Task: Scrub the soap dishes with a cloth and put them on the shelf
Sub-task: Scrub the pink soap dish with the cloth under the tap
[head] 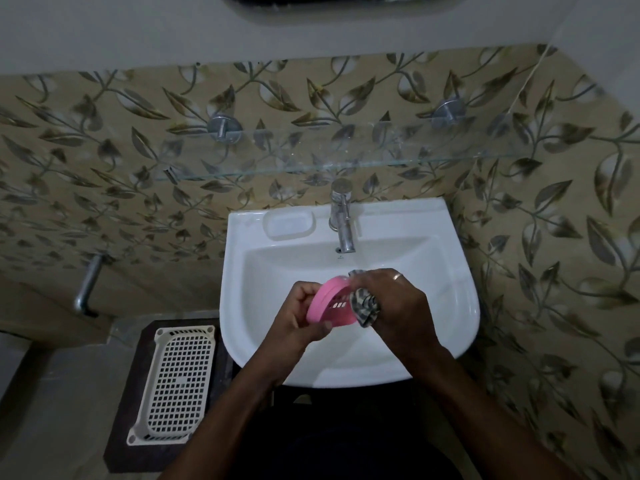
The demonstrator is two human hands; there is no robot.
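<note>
My left hand (300, 315) grips a pink oval soap dish (330, 303) with slots in its base, tilted on edge above the white sink (349, 362). My right hand (398, 303) is closed on a bunched patterned cloth (363, 304) pressed against the dish's right side. A glass shelf (346, 161) runs along the tiled wall above the sink, held by two metal mounts.
A chrome tap (343, 220) stands at the sink's back rim, beside a moulded soap recess (289, 224). A cream perforated basket (176, 382) rests on a dark stool at the lower left. A metal pipe tap (88, 285) juts from the left wall.
</note>
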